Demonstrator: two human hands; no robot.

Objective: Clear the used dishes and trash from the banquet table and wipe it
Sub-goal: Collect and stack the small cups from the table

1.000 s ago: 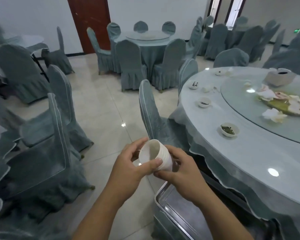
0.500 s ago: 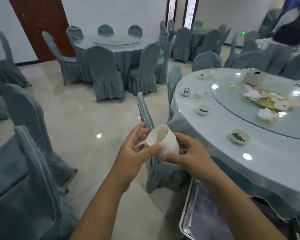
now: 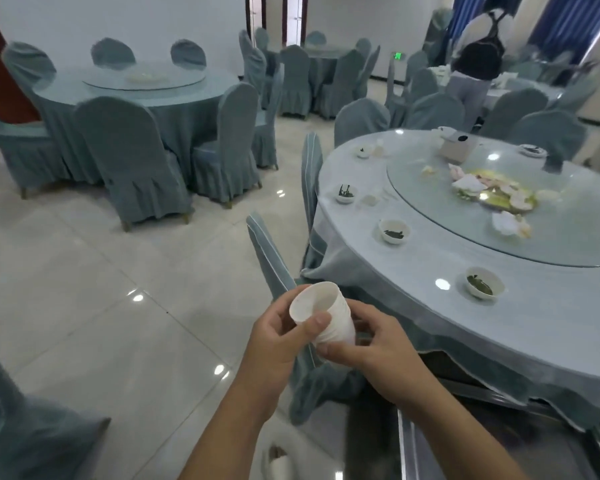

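I'm seeing both hands holding a stack of white paper cups (image 3: 326, 320) beside the banquet table (image 3: 413, 306): left hand (image 3: 274, 344) gripping near the rim, right hand (image 3: 371, 344) gripping the base. Small bowls (image 3: 484, 287) w/ dark scraps are sitting along the table edge, crumpled napkins (image 3: 506, 223) lying on the glass turntable (image 3: 568, 237).

- 4 small white bowls with dark leaves along the near edge of the banquet table (image 3: 413, 278): (image 3: 484, 287), (image 3: 394, 230), (image 3: 345, 193), (image 3: 362, 151)
- 1 more dish (image 3: 533, 150) at that table's far side
- 1 glass turntable (image 3: 568, 216) at the table's centre
- 1 tissue box (image 3: 456, 146) at the turntable's far edge
- 1 stack of white paper cups (image 3: 323, 315), off the table's near-left edge, layers too fine to count
- 2 hands on the stack: left (image 3: 274, 344), right (image 3: 378, 344)
- 1 other person (image 3: 478, 60) beyond the table
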